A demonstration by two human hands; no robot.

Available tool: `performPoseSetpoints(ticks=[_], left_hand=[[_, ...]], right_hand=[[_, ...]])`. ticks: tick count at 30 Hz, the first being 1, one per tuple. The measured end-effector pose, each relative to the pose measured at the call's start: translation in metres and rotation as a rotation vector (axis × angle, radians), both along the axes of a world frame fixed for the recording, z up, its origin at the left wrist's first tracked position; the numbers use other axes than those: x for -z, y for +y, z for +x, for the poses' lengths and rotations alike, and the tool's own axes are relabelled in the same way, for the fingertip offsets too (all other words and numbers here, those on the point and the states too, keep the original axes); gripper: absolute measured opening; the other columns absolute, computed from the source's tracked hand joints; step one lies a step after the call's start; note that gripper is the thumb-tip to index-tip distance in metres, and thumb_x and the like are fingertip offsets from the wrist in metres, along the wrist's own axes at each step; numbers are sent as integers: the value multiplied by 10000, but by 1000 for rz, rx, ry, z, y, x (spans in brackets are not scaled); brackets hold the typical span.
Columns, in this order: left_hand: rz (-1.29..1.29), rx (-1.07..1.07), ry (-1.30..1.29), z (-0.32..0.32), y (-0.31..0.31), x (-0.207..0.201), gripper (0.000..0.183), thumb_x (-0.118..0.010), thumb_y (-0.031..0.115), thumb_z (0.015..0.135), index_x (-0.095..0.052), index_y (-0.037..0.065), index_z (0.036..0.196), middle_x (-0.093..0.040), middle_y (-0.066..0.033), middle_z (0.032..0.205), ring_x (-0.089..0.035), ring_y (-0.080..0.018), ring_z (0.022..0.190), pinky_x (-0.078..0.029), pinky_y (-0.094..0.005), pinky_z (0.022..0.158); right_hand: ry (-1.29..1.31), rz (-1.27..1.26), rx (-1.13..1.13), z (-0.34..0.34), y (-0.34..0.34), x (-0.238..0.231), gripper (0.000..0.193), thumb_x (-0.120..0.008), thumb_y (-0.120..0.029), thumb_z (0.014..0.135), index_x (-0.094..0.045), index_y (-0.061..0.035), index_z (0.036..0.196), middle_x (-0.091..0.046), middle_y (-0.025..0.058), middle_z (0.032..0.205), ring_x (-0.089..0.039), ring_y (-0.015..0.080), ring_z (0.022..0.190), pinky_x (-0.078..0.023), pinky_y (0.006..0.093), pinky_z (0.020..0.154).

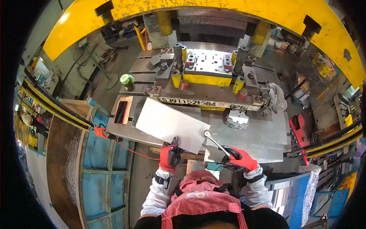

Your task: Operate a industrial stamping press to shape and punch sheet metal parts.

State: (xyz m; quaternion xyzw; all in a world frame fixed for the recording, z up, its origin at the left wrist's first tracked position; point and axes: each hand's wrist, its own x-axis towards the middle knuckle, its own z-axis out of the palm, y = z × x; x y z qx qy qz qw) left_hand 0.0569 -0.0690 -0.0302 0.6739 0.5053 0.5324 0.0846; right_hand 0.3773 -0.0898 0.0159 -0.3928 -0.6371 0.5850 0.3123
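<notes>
My left hand (170,156), in a red and black glove, grips the near edge of a pale metal sheet (167,123), thumb on top; its other fingers are partly hidden. The sheet lies slanted over the front of the press table (129,131). My right hand (241,158), gloved alike, is closed around the handle of a ratchet wrench (217,141). The wrench's round head meets the sheet's right edge; whether it rests on the surface, I cannot tell. A larger flat metal sheet (253,137) lies to the right, beneath the wrench.
Beyond stands a die block (209,63) with guide posts, under a yellow press beam (213,5). Stacked metal parts (237,119) sit right of centre, near a grey rag (273,98). A green-lidded bottle (127,81) and a phone-like black slab (121,112) are at left.
</notes>
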Motion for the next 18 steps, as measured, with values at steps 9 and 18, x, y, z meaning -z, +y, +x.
performPoseSetpoints(ticks=[9, 18], left_hand=[[-498, 835, -759, 46, 210, -79, 262, -549, 163, 829, -568, 16, 1046, -625, -84, 833, -580, -182, 768, -455, -310, 752], [-127, 512, 251, 38, 297, -24, 267, -495, 249, 893, -612, 29, 991, -612, -54, 853, -552, -151, 778, -438, -271, 761]], right_hand=[[351, -311, 348, -20, 0, -62, 541, -581, -16, 778, -415, -55, 1291, -591, 23, 826, -431, 36, 538, -351, 186, 468], [397, -308, 383, -44, 52, -52, 274, -549, -186, 865, -488, -60, 1101, -543, 26, 694, -438, 75, 451, -355, 226, 394]])
